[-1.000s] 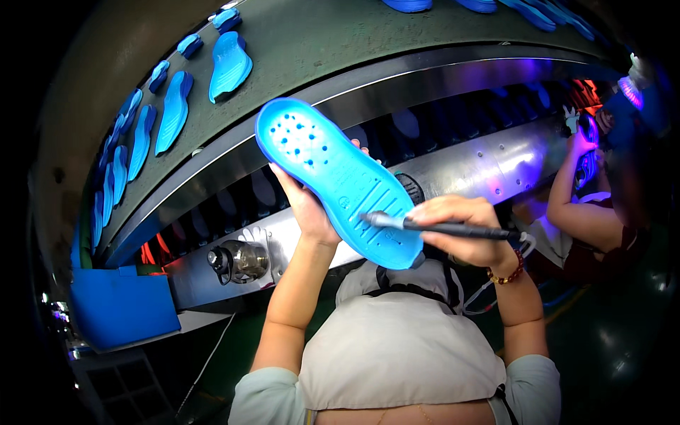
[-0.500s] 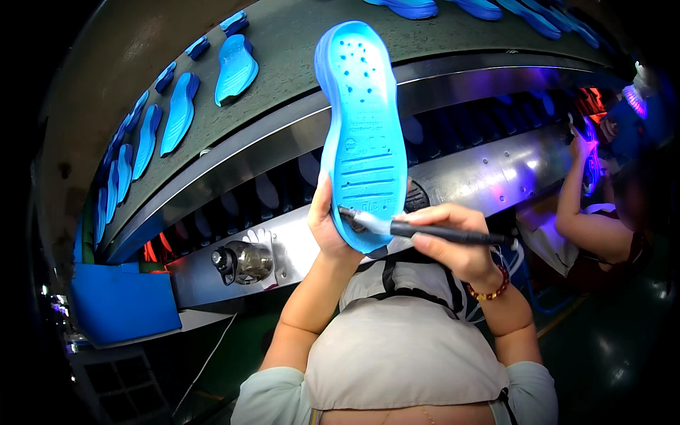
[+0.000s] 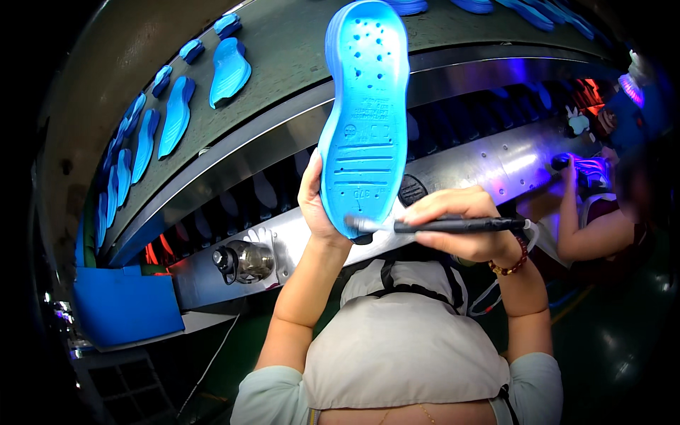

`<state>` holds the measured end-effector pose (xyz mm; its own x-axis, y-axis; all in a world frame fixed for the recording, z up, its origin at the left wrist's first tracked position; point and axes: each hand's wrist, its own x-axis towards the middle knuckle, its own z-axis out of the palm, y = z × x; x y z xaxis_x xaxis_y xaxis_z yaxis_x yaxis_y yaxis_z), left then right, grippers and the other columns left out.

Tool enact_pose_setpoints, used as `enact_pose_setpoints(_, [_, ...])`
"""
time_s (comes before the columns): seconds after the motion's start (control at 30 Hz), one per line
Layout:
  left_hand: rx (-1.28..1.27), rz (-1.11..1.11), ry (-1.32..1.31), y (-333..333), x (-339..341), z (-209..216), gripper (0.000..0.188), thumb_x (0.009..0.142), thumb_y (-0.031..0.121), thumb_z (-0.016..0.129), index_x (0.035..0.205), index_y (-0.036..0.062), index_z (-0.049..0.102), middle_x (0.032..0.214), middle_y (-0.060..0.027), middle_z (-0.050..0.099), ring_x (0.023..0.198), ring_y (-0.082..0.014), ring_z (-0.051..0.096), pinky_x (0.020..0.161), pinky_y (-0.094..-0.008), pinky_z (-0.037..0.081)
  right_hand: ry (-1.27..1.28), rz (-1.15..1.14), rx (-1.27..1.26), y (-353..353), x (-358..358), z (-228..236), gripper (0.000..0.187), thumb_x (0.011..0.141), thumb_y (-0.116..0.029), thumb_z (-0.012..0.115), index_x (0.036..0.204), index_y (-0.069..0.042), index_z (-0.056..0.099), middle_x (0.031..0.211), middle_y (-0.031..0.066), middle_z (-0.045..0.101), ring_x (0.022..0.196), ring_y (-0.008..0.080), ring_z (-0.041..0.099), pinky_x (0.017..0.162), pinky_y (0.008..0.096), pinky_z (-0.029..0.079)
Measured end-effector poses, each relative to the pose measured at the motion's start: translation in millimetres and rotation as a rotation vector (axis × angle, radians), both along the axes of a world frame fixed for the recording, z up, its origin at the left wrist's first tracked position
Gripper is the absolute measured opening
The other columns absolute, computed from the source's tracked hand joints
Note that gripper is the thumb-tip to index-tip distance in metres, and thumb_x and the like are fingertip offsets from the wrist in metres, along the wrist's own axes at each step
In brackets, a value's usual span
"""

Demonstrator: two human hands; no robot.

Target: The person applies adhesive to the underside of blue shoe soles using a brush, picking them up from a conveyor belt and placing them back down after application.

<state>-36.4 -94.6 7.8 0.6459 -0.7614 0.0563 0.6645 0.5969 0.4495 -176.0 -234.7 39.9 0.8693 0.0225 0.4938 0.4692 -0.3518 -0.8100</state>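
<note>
My left hand (image 3: 319, 205) grips the lower end of a bright blue shoe sole (image 3: 365, 163), thumb along its left edge and the other fingers mostly hidden behind it. The sole stands tilted up with its hollow inner face toward me, showing small holes at the top and crosswise grooves lower down. In my right hand (image 3: 467, 212) is a brush with a black handle (image 3: 489, 225), a pale ferrule and a thin hose at its back end. The blurred bristle tip lies over the sole's inside near the bottom rim.
Several blue soles (image 3: 230, 73) lie on a dark conveyor belt (image 3: 283, 53) beyond the metal rail. Below runs a dark lower level with dark pieces and a red glow. A bottle (image 3: 251, 262) stands on the metal ledge (image 3: 489, 159), near a blue box (image 3: 127, 304). A co-worker's arm (image 3: 595, 234) is at right.
The sole has risen slightly in my left hand. My right hand has shifted a little right, and the brush tip now lies nearer the bottom rim. The co-worker's hands have come lower.
</note>
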Motion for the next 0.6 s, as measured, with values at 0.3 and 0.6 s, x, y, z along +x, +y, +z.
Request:
enact_pose_setpoints(0.3, [0.031,-0.26,0.067,-0.6,6.9,16.1,0.044,0.087,0.033,0.04,0.114,-0.0004,0.049,0.107,-0.0183,0.056,0.092,-0.0299,0.058,0.082,-0.0432,0.047,0.024,0.247,-0.099,17.7,-9.3,13.3,0.016,0.068,-0.005,0.067,0.083,-0.002,0.062,0.082,0.011,0.064,0.078,0.0232,0.063,0.07,0.0296,0.049])
enact_pose_setpoints(0.6, [0.674,-0.511,-0.166,3.0,2.8,21.0,0.047,0.08,0.036,0.055,0.11,0.0,0.051,0.098,-0.0184,0.056,0.082,-0.0239,0.058,0.069,-0.0342,0.05,0.12,0.306,-0.371,-19.9,-9.9,19.7,0.013,0.073,-0.006,0.061,0.086,-0.004,0.063,0.087,0.0109,0.064,0.084,0.0244,0.062,0.072,0.0303,0.049])
